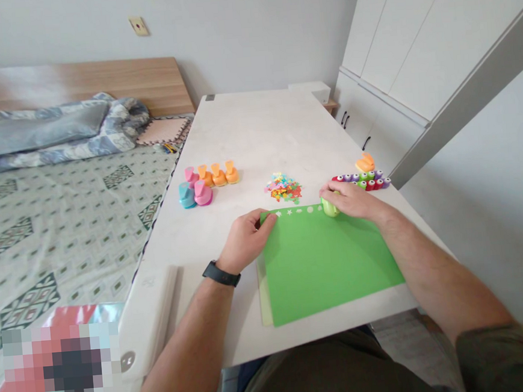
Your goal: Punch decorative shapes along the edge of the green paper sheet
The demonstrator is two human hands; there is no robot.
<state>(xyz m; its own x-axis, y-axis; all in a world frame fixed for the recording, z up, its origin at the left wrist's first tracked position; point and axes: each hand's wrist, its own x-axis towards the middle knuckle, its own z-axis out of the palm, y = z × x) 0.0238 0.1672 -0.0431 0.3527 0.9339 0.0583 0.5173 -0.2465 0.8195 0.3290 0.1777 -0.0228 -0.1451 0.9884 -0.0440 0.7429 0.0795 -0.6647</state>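
A sheet of green paper (330,263) lies on the table with a row of small punched shapes, a star and a circle among them, along its far edge. My left hand (246,236) pinches its far left corner between thumb and fingers. My right hand (350,198) is closed over a light green craft punch (330,207), which sits on the far edge, right of the punched holes. Part of the punch is hidden by my fingers. A paler sheet (264,292) peeks out beneath the green one. Just beyond the paper is a heap of colourful paper cut-outs (283,188).
Several pink, orange and blue craft punches (210,179) stand on the left of the white table (256,130). Rows of small punches (373,181) and an orange punch (365,162) are at the right. A long white device (151,319) lies near left, beside the bed (68,217).
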